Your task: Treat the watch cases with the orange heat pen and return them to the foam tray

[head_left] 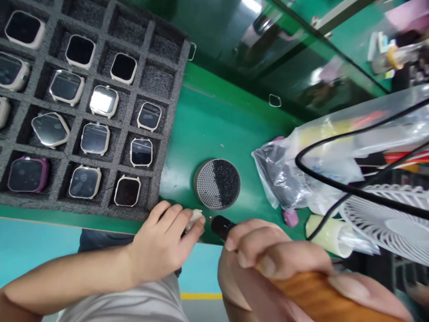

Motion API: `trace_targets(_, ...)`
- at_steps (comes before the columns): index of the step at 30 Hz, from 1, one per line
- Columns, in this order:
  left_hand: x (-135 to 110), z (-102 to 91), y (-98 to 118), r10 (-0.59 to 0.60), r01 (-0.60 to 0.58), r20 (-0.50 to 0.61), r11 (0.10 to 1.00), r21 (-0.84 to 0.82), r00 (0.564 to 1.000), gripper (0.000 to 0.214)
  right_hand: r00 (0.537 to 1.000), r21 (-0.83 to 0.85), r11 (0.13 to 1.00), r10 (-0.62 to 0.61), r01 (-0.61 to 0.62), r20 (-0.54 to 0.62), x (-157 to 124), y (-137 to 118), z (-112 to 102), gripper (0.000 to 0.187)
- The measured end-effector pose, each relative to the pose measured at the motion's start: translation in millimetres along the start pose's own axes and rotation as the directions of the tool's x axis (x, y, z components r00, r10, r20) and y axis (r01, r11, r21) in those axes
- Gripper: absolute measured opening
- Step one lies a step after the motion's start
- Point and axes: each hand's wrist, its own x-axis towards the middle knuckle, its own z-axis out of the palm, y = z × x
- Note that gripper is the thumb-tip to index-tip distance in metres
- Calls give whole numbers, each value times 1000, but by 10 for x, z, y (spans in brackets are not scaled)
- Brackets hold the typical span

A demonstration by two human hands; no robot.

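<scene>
My left hand (pixel 164 237) is closed around a small cream watch case (pixel 194 218) at the table's front edge; most of it is hidden by the fingers. My right hand (pixel 281 264), large and close to the camera, grips a screwdriver (pixel 223 226) with a black front end and an orange-brown handle. Its fine tip points at the watch case, a short gap away. Just beyond both hands sits a round dish (pixel 203 183) with a perforated plate, half covered by tiny dark pieces, possibly screws.
A grey foam tray (pixel 161 174) at left holds several square watches, mostly cream, and one purple watch (pixel 28 174). To the right lie plastic bags (pixel 284 174), a black cable (pixel 335 183), a white fan grille (pixel 395 223) and a tape roll (pixel 330 235). A glossy panel runs along the back.
</scene>
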Motion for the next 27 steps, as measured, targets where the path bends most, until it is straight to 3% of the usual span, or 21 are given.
trace_targets(2, -6, -30, -20, 31, -31, 34, 999, -20, 999, 26, 991, 45, 999, 5, 1, -135, -4, 17, 2, 43)
trace_targets(5, -13, -64, -59, 110, -105, 84, 992, -68, 990, 39, 981, 21, 999, -23, 27, -193, 96, 63, 21, 57)
trace_targets(9, -11, -45, -61, 104, -100, 76, 994, -52, 992, 39, 957, 14, 995, -91, 98, -275, 266, 119, 141, 52)
trace_targets(13, 2, -26, -21, 67, -67, 49, 998, -10, 997, 24, 969, 82, 985, -134, 154, -209, 341, 126, 202, 49)
trace_targets(19, -3, -68, -49, 111, -100, 136, 991, -86, 984, 33, 973, 88, 988, -103, 123, -206, 366, 126, 205, 48)
trace_targets(24, 7, -58, -61, 104, -96, 113, 992, -77, 988, 38, 976, 75, 987, -125, 140, -179, 354, 160, 232, 48)
trace_targets(27, 0, -36, -43, 79, -73, 92, 995, -62, 993, 31, 971, 85, 987, -120, 139, -206, 285, 160, 101, 56)
